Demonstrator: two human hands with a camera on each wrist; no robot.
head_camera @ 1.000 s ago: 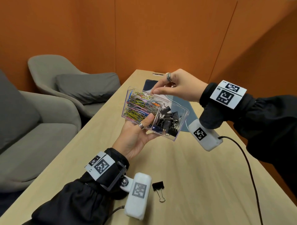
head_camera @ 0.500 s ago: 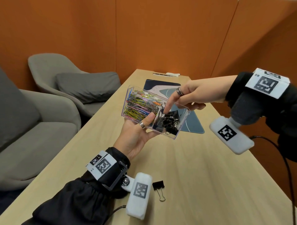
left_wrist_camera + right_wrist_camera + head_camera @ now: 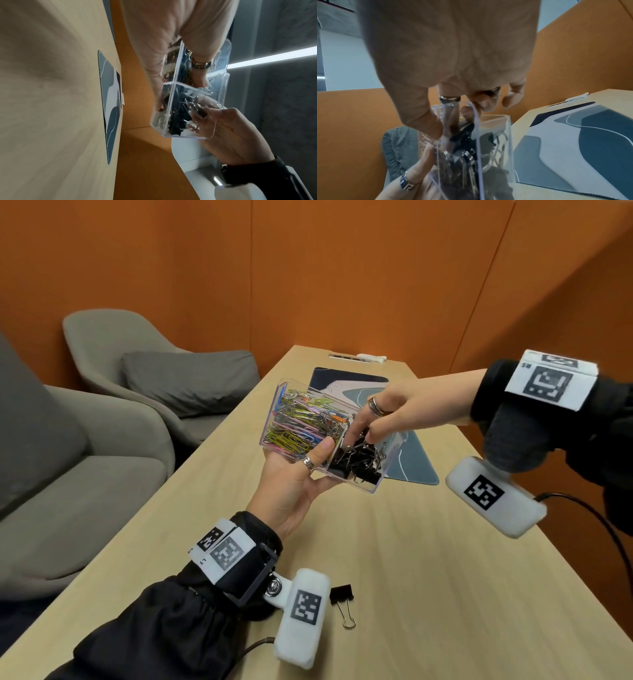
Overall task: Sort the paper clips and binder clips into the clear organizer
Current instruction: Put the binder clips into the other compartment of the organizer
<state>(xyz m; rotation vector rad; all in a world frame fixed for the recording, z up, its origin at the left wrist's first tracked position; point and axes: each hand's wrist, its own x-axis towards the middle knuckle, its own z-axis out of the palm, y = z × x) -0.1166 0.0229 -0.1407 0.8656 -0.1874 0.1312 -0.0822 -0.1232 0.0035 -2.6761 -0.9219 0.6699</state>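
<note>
My left hand (image 3: 294, 487) holds the clear organizer (image 3: 383, 474) up above the table, palm under it and thumb on its near wall. Coloured paper clips (image 3: 301, 422) fill its left compartment and black binder clips (image 3: 356, 465) its right one. My right hand (image 3: 387, 412) reaches into the right compartment. Its index finger and thumb pinch a black binder clip (image 3: 200, 112) among the pile. One loose black binder clip (image 3: 342, 597) lies on the table near my left wrist. In the right wrist view the organizer (image 3: 496, 135) is just below the fingers.
A blue patterned mat (image 3: 411, 460) lies on the wooden table (image 3: 411, 577) under and behind the organizer. Grey armchairs (image 3: 102, 412) stand along the table's left side. A black cable (image 3: 589, 511) trails at the right. A small white item (image 3: 359, 358) sits at the far end.
My right hand left the organizer's far rim, swung to the right, then dipped its index finger and thumb into the binder clip compartment. The left hand kept the organizer nearly still.
</note>
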